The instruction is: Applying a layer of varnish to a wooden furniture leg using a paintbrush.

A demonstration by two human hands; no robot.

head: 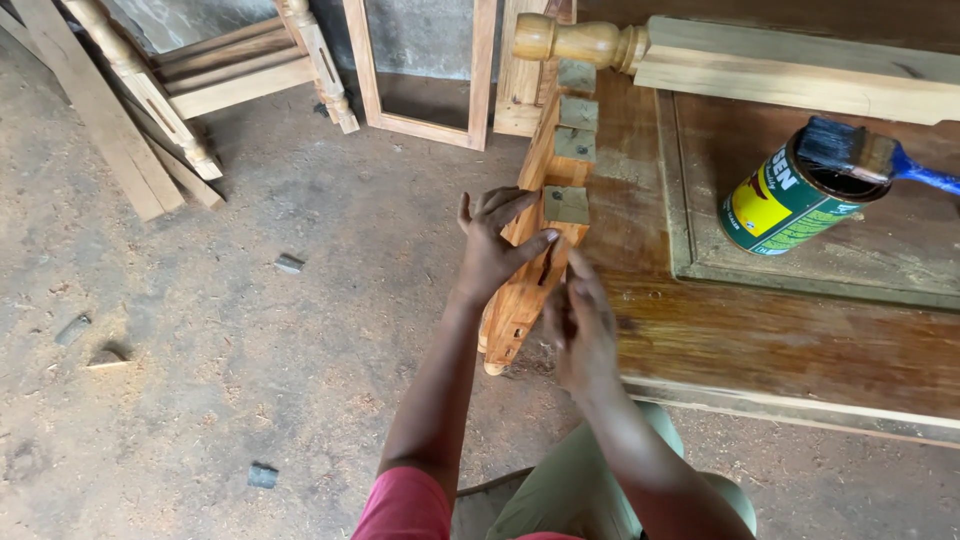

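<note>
On the far left, turned legs [150, 90] and planks lean against the wall, well apart from the work, and small offcuts [288, 263] lie scattered on the dusty floor. A bare frame [420, 70] stands further along.

The left hand [495, 245] grips the post [535, 240], a carved, freshly glossy length of wood lying at the edge of the door panel [780, 330], its lower tip just off the edge near the person's knees. The fingers curl round its left face and the thumb presses across to the mortise side; the hold looks firm. The right hand [580, 330] sits just beside the post, fingers loosely bent and near the slot, but I cannot tell whether it holds anything or merely touches the wood.

If the coating is wet, as the sheen suggests, the left palm may smear it or slip, and the post could roll off the panel's edge onto the sawdust and pick up grit. Fingers near the slot could catch a splinter.

Further right, a tin [785, 205] stands tilted on the panel with a brush [860, 150] laid across its open mouth, the blue handle overhanging. A nudge from the post's upper end or an elbow could tip it and spill finish across the panel.
</note>
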